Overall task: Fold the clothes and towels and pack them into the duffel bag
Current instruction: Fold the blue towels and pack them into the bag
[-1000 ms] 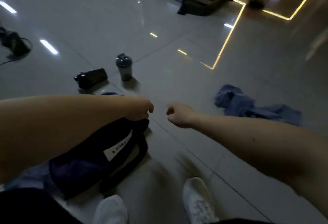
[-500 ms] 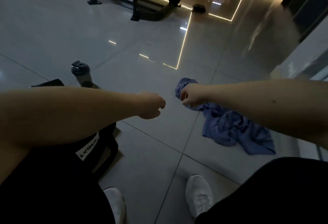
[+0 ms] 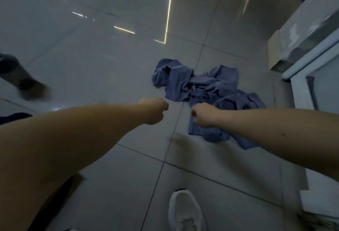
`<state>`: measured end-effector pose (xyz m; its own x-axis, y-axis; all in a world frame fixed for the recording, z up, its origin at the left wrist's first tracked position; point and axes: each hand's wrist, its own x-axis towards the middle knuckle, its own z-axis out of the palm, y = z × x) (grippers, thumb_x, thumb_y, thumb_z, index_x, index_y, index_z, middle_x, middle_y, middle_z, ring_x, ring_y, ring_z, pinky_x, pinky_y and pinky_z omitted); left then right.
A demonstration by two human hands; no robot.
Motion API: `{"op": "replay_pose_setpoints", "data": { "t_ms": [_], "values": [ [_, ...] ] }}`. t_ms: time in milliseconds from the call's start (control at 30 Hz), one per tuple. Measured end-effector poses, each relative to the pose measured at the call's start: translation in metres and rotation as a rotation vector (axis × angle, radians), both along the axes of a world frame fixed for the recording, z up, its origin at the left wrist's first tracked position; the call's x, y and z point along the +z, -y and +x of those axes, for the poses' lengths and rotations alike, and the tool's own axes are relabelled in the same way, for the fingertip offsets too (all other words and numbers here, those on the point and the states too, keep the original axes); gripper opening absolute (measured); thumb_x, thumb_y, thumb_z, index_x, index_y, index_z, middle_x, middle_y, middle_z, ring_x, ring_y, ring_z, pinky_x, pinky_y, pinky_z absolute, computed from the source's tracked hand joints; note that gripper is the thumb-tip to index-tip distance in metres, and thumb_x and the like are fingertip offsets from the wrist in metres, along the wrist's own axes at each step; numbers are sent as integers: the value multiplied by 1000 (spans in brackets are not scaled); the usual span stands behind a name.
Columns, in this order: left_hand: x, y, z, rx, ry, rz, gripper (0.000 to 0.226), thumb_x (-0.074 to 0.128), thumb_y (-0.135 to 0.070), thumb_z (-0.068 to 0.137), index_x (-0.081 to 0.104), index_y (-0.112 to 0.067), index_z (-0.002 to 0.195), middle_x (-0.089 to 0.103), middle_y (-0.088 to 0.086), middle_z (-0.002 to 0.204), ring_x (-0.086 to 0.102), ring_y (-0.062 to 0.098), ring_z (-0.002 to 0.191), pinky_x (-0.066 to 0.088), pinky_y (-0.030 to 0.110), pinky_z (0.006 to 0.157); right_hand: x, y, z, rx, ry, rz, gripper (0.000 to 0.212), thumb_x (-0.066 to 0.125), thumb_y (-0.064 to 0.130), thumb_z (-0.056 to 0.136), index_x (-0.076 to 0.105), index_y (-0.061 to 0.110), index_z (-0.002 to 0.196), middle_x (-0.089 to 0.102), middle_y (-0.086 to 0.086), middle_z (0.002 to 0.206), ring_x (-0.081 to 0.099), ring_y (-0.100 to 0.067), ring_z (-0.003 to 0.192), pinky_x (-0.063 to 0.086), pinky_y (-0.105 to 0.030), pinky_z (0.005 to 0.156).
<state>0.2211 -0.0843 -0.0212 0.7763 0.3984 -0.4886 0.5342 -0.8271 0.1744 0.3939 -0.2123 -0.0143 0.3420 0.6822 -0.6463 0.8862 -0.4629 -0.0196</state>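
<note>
Dim tiled floor [image 3: 110,65]; blue garment [image 3: 183,84] crumpled just beyond right hand [image 3: 203,115], curled, grip unclear. Left hand [image 3: 156,110] fisted, empty. Prob. folding & packing not yet begun.

Floor [image 3: 110,65]: large glazed tiles, smooth and high-gloss, mirroring the light strips, with thin dark grout lines between them. Blue garment [image 3: 207,86]: thin soft cloth, matt, heavily creased, no sheen anywhere. Shoe [image 3: 185,212]: white matt upper that looks like knit or mesh fabric; the white cabinet [image 3: 302,91] on the right has smooth, hard, semi-gloss panels, and its grey top looks patchy and scuffed.
</note>
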Motion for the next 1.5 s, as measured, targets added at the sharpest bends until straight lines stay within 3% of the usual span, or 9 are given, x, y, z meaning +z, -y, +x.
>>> {"op": "replay_pose_setpoints", "data": {
  "t_ms": [167,367,567,667,867,1033,1200,1400,1500],
  "values": [
    [-60,31,60,-33,-1,-98,46,49,-19,100,44,-24,145,44,3,147,51,29,126,44,38,97,-60,37,46,-262,54,-12,11,51,20,100,55,10,101,52,-6,84,52,-25,71,42,-35,59],
    [-112,72,127,-54,40,-181,26,57,-23,97,47,-16,121,51,9,125,59,34,105,52,46,84,-112,72,55,-421,68,109,58,73,39,88,43,15,132,41,-9,135,54,-32,114,49,-39,83],
    [-143,87,152,-19,139,-352,53,67,-21,86,44,-20,134,54,9,126,60,32,106,54,47,88,-127,87,58,-434,153,282,4,55,19,97,58,18,99,62,-8,109,57,-31,104,40,-35,74],
    [-145,84,152,29,313,-454,73,69,-23,79,38,-26,146,57,8,128,61,29,107,53,47,94,-106,85,63,-544,71,465,24,55,27,93,44,19,73,50,-7,90,49,-30,96,34,-36,69],
    [-37,70,146,90,586,-419,15,60,-20,97,68,-8,101,69,12,93,65,28,82,55,45,81,-6,58,69,-589,-104,852,36,61,22,88,37,17,62,44,-2,64,41,-21,62,27,-36,55],
    [56,63,124,59,534,-250,35,44,-26,105,61,-11,131,64,12,128,59,29,117,44,35,99,81,45,70,-514,46,699,44,53,11,91,40,15,50,41,-5,51,36,-20,49,23,-33,47],
    [110,53,100,190,558,-97,30,46,-30,103,66,-13,118,68,8,117,63,27,106,48,32,88,138,35,53,-550,133,804,33,40,20,103,45,13,71,46,-6,72,49,-28,75,33,-33,62],
    [158,43,73,342,731,-432,61,69,-27,93,42,-8,144,57,8,136,60,27,116,52,36,93,193,2,11,-474,6,1085,17,38,21,106,48,12,96,51,-7,95,47,-24,85,30,-30,71],
    [183,29,44,322,833,-417,37,71,-20,92,54,-7,122,64,3,104,64,18,90,49,11,69,209,-23,-18,-439,-98,1165,21,40,21,106,57,8,106,55,-6,98,50,-22,88,33,-28,74]
  ]
}}
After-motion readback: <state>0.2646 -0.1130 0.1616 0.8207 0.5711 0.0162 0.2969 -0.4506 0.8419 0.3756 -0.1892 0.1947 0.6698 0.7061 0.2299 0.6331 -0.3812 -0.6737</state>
